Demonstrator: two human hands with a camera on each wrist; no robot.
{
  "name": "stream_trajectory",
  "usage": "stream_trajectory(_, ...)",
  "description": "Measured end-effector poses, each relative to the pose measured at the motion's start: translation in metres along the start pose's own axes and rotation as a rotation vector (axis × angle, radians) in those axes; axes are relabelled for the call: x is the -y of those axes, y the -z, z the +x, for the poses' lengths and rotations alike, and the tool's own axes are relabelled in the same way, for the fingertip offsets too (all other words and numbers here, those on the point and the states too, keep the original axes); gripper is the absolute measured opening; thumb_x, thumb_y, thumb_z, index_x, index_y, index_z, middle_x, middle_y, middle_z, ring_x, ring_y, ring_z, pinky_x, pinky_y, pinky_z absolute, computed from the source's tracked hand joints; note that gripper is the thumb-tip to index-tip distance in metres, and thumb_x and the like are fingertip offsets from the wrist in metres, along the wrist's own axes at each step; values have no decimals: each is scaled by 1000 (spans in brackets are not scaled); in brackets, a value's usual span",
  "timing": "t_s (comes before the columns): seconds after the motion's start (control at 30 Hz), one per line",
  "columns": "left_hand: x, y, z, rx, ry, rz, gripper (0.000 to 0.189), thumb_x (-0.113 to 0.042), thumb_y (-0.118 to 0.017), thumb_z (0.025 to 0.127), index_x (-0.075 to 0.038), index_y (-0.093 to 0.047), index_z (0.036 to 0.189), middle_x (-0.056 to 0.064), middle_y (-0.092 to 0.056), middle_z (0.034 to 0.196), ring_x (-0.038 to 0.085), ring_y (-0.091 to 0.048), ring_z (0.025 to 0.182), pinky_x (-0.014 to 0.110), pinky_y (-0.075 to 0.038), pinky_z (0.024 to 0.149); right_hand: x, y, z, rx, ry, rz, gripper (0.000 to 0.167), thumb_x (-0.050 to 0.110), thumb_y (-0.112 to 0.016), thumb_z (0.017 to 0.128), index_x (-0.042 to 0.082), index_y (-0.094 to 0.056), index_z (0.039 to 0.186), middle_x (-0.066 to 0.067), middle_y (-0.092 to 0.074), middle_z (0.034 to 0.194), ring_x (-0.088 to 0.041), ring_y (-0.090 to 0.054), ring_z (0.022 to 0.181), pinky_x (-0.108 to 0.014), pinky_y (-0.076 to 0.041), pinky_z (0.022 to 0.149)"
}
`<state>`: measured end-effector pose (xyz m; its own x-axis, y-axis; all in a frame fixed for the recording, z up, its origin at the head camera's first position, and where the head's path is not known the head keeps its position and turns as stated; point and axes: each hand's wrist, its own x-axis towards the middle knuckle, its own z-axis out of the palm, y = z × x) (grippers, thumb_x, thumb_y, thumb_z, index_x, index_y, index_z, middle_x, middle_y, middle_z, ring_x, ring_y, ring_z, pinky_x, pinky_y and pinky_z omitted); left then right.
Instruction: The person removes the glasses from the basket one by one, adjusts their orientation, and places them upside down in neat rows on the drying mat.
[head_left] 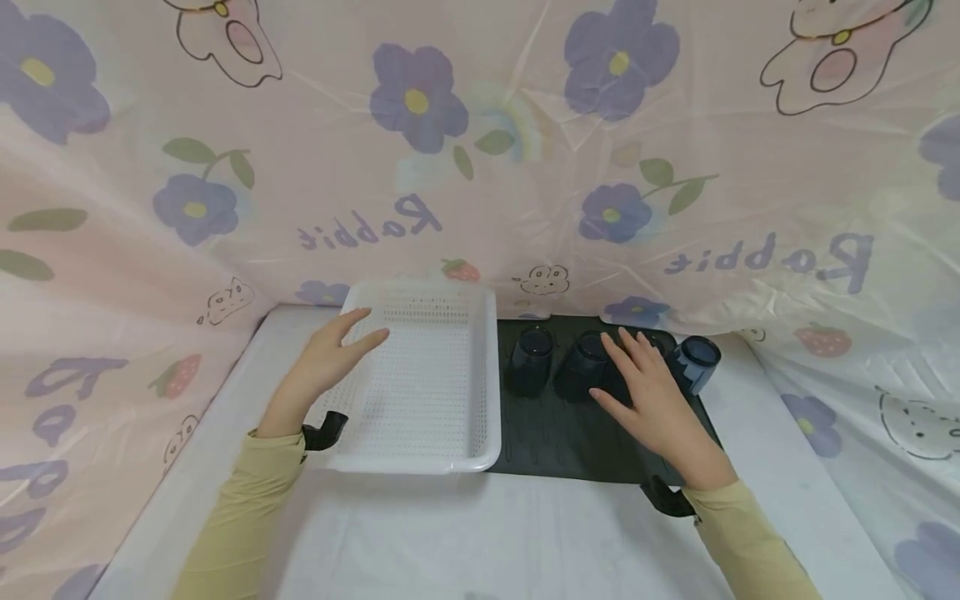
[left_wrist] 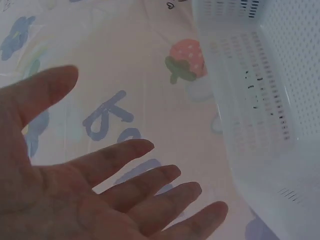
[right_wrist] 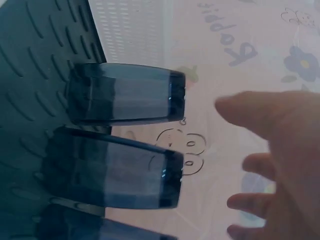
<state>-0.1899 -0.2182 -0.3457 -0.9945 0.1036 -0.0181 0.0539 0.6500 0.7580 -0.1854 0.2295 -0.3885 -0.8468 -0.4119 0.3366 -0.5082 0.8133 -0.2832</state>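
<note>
My left hand (head_left: 318,367) hovers over the left rim of a white perforated plastic basket (head_left: 405,464), thumb and fingers spread, holding nothing. In the left wrist view its palm and fingers (left_wrist: 150,185) are apart from the basket wall (left_wrist: 250,100). My right hand (head_left: 663,408) is spread above dark blue tinted glasses on a black ridged mat (head_left: 570,454). It partly hides some of them. Two glasses (head_left: 530,362) (head_left: 579,371) stand left of it, and another glass (head_left: 699,358) leans outward at its right. The right wrist view shows the fingers apart from the nearest glass (right_wrist: 130,95).
Basket and mat lie side by side on a white-covered table (head_left: 450,533). Behind and at both sides hangs a pink sheet (head_left: 510,208) printed with flowers and rabbits, close to the back of the mat. A black strap (head_left: 325,432) sits at the left wrist.
</note>
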Motion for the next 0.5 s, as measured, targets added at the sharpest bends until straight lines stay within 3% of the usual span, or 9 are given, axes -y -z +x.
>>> stream_trajectory(0.1, -1, -6, 9, -25, -23, 111, 83, -56, -50, 94, -4, -21, 152, 21, -14, 156, 42, -13, 141, 60, -16, 112, 3, 0, 7, 19, 18, -68, 79, 43, -62, 92, 11, -23, 153, -16, -12, 157, -41, -1, 142, -60, -1, 113)
stream_trajectory(0.33, -7, -21, 22, -197, -86, 306, 82, -46, -56, 95, 1, -19, 151, 29, -9, 153, 49, -4, 139, 66, -4, 110, 9, -6, 26, 47, -33, -155, 83, 52, -60, 90, 15, -21, 154, -10, -6, 159, -37, 5, 143, -59, 4, 113)
stream_trajectory(0.5, -6, -35, 31, -257, -145, 433, 85, -47, -59, 93, -2, -18, 152, 26, 0, 155, 46, -2, 140, 63, -9, 111, 9, -9, 33, 97, -89, -167, 87, 58, -57, 90, 16, -17, 154, -11, -1, 159, -37, 13, 142, -59, 9, 112)
